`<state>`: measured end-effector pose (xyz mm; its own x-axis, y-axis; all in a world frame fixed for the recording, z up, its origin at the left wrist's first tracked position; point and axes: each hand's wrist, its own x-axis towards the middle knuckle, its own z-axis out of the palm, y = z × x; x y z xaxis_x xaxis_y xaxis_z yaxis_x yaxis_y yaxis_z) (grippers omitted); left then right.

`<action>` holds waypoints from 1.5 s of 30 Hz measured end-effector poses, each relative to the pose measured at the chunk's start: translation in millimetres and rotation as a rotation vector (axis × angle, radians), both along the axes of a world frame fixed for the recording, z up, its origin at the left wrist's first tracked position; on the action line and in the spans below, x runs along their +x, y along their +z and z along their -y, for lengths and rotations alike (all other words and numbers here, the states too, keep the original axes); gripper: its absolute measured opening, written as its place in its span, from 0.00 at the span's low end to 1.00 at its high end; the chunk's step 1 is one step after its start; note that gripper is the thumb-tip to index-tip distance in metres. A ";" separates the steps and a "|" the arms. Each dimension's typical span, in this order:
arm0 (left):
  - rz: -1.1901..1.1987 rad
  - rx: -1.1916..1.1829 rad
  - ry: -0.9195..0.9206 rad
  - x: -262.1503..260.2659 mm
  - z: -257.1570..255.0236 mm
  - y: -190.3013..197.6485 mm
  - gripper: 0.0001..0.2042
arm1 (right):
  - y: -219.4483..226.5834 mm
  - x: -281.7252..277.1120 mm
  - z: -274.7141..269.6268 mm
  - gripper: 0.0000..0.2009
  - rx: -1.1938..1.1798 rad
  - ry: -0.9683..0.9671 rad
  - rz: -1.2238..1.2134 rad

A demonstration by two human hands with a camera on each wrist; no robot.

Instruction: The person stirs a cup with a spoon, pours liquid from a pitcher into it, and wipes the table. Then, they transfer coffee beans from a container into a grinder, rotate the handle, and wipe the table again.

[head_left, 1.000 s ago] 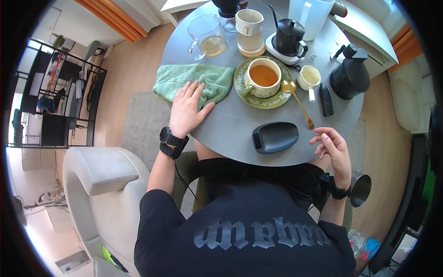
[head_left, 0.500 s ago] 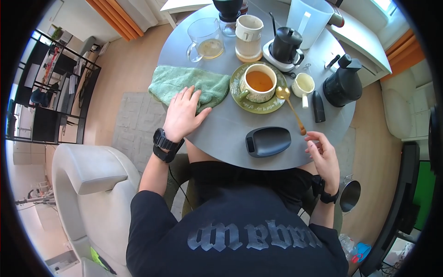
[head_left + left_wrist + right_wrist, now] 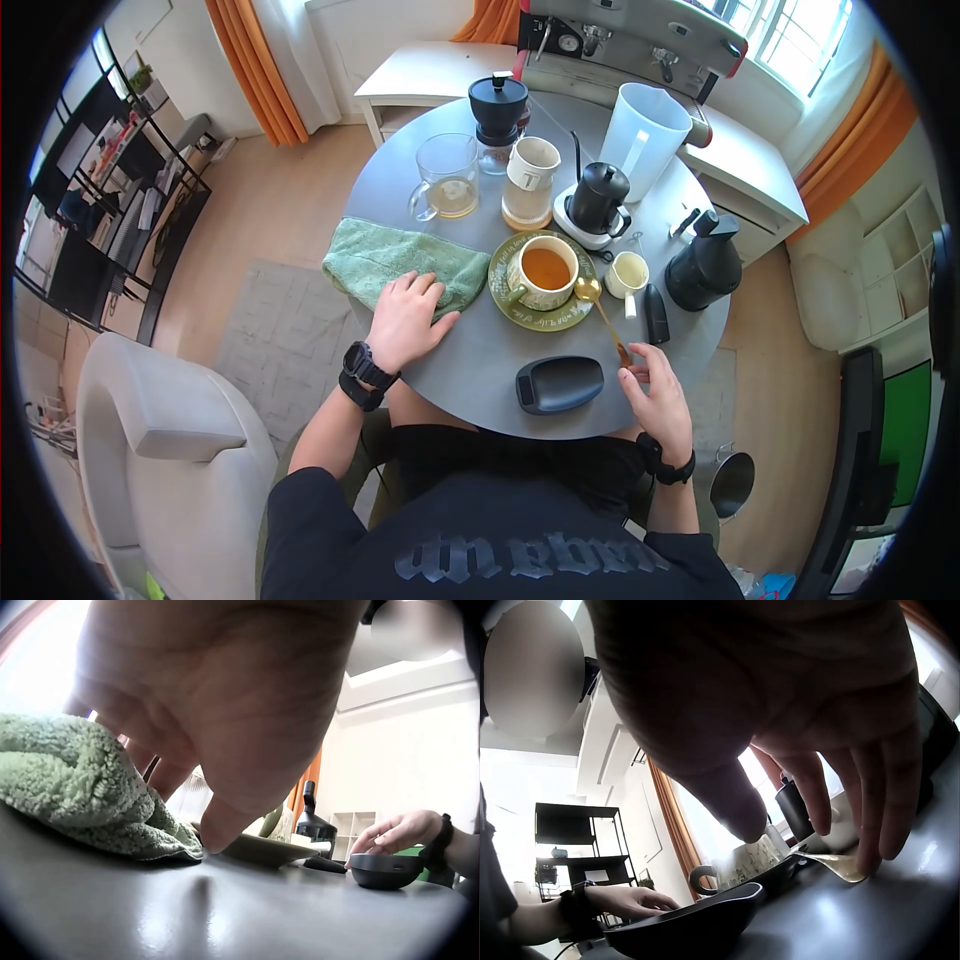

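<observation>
My left hand (image 3: 403, 322) rests with fingers spread on a folded green towel (image 3: 365, 258) at the table's left edge. Beside the end of a gold spoon (image 3: 588, 289) is my right hand (image 3: 664, 405), loosely bent. In the right wrist view, fingertips meet the spoon's handle (image 3: 841, 866) while the thumb stands apart from it. The spoon leans with its bowl on the rim of a green saucer (image 3: 512, 312). On that saucer stands a patterned cup (image 3: 543, 297) of amber liquid. A black scoop-shaped dish (image 3: 562, 386) lies between my hands.
Right of the saucer are a small cream cup with a handle (image 3: 627, 272), a slim black object (image 3: 655, 315) and a black jug-like vessel (image 3: 704, 270). Behind stand a glass mug (image 3: 447, 160), a ribbed tumbler (image 3: 527, 195), a black gooseneck kettle (image 3: 600, 195) and a translucent pitcher (image 3: 645, 130).
The head view has tilted up, bringing an espresso machine into sight. My right hand has moved forward to the spoon's handle end. The left hand stays on the towel.
</observation>
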<state>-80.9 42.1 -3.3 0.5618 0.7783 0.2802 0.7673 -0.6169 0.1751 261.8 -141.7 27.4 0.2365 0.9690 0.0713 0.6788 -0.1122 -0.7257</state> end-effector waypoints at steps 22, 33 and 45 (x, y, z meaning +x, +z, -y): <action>-0.035 0.102 -0.017 0.5 1.4 -11.0 0.18 | -13.5 -3.3 -7.3 0.17 -0.077 -0.182 0.249; -0.097 0.034 -0.027 0.5 0.8 -6.4 0.21 | -24.0 -7.0 -7.0 0.17 0.010 -0.190 0.421; -0.079 0.051 -0.050 0.0 -1.2 -9.9 0.22 | -18.5 -15.4 -7.6 0.17 -0.039 -0.197 0.466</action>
